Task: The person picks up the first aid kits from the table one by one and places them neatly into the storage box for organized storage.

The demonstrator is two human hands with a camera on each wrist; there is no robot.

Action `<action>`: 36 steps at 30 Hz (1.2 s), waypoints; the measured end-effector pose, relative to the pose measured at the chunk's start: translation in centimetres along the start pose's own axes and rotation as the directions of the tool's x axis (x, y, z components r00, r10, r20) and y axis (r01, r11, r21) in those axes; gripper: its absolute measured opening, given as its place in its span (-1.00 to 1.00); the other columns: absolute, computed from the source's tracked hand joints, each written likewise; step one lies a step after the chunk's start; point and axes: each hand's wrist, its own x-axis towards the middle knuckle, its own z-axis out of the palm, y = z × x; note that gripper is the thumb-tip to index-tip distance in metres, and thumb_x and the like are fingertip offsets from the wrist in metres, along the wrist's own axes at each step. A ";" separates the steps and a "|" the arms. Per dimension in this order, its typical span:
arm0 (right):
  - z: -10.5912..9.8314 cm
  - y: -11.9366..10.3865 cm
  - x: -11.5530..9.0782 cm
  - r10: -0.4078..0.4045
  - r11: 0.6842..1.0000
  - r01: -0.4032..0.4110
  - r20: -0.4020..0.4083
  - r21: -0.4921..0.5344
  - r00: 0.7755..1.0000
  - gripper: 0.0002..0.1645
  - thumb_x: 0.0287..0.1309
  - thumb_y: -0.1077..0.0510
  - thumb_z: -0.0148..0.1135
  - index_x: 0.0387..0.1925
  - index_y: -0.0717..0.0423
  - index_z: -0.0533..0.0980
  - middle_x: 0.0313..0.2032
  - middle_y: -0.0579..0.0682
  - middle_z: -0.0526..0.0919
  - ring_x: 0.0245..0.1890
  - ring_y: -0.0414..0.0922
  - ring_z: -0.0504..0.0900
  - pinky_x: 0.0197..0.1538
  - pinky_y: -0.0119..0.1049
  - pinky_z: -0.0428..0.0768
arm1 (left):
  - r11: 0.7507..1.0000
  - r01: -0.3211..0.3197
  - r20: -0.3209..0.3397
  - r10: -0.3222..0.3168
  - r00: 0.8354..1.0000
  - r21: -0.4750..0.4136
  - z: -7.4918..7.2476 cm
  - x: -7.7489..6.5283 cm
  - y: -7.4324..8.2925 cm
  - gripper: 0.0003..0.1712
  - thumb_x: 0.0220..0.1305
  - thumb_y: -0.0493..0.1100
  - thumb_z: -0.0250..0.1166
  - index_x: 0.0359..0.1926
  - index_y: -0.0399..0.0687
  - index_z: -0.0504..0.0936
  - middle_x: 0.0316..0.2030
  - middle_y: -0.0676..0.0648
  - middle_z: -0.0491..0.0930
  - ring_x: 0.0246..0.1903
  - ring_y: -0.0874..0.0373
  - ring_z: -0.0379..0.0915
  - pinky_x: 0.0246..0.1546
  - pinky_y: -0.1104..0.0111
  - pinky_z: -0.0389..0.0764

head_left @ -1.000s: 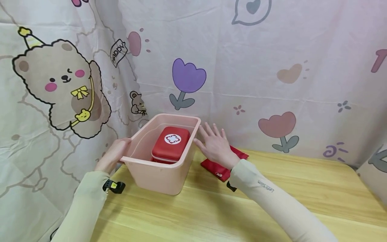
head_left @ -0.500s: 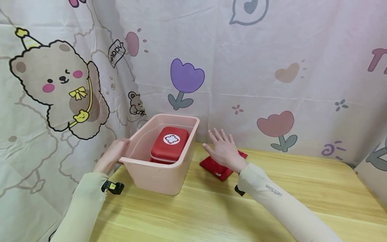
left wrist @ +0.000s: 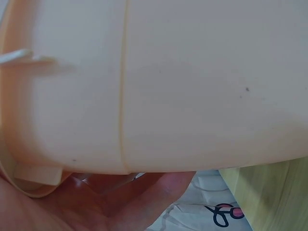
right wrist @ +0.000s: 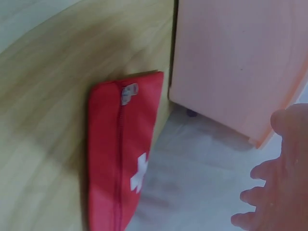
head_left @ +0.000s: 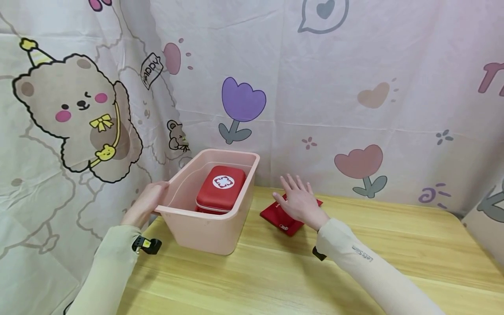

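A pink plastic bin (head_left: 201, 229) stands on the left part of the table. My left hand (head_left: 145, 201) grips its left rim; in the left wrist view, that hand (left wrist: 120, 207) shows below the bin's outer wall. Inside the bin lies a red first-aid case (head_left: 222, 188) with a white round emblem. My right hand (head_left: 299, 201) is spread with straight fingers over a flat red zippered pouch (head_left: 275, 215), partly hiding it. The right wrist view shows the pouch (right wrist: 103, 159) with its white cross and the right hand (right wrist: 288, 178) apart from it, holding nothing.
The wooden table (head_left: 378, 245) stretches to the right of the bin. A printed curtain (head_left: 315, 87) hangs close behind the table, and another one with a bear (head_left: 78, 122) hangs along the left side.
My right hand has moved from beside the bin's right rim toward the right and nearer, over the pouch. The left hand keeps its grip on the bin.
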 end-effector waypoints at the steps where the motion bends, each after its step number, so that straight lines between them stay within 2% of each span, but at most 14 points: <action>1: 0.1 0.2 0.0 0.003 1.000 -0.003 0.003 0.003 1.000 -0.12 0.40 -0.37 -0.19 0.54 -0.02 -0.01 0.52 0.13 -0.06 0.49 0.19 -0.17 0.40 0.22 -0.23 | 1.000 0.000 0.000 0.000 1.000 0.000 0.0 0.0 0.0 -0.24 0.52 0.16 -0.37 0.42 -0.36 0.13 0.24 -0.43 0.28 0.12 -0.25 0.34 -0.12 0.10 0.54; 5: 0.7 0.9 -0.1 0.021 1.000 -0.021 0.020 0.008 1.000 -0.11 0.39 -0.39 -0.21 0.54 -0.02 -0.01 0.52 0.13 -0.06 0.49 0.19 -0.17 0.39 0.23 -0.22 | 1.000 -0.001 -0.002 0.001 1.000 0.003 0.0 0.0 0.1 -0.23 0.52 0.17 -0.37 0.42 -0.36 0.13 0.25 -0.43 0.28 0.13 -0.26 0.33 -0.11 0.09 0.54; 13: 2.1 2.4 -0.3 0.048 0.999 -0.048 0.038 0.003 0.998 -0.07 0.37 -0.37 -0.10 0.54 0.03 -0.01 0.51 0.18 -0.06 0.47 0.26 -0.16 0.37 0.29 -0.23 | 1.000 -0.007 -0.009 0.008 1.000 0.016 -0.1 0.0 0.1 -0.24 0.52 0.16 -0.38 0.42 -0.35 0.15 0.22 -0.42 0.31 0.11 -0.24 0.35 -0.13 0.10 0.54; 24: 3.3 2.8 -0.5 0.069 0.998 -0.069 0.063 0.008 0.996 -0.01 0.32 -0.43 -0.10 0.53 0.06 0.02 0.50 0.20 -0.03 0.47 0.28 -0.13 0.35 0.33 -0.18 | 1.000 0.007 -0.021 -0.006 1.000 0.030 0.1 -0.3 0.5 -0.25 0.52 0.14 -0.36 0.40 -0.38 0.16 0.19 -0.44 0.32 0.06 -0.22 0.39 -0.18 0.14 0.56; 36: 5.6 3.2 -0.5 0.098 0.995 -0.101 0.167 0.011 0.981 0.00 0.30 -0.46 -0.10 0.53 0.05 0.05 0.49 0.19 0.02 0.46 0.30 -0.12 0.33 0.36 -0.19 | 1.000 0.020 -0.029 -0.020 0.999 0.021 0.1 -0.1 0.3 -0.25 0.52 0.13 -0.36 0.41 -0.40 0.13 0.21 -0.45 0.29 0.08 -0.24 0.37 -0.16 0.10 0.54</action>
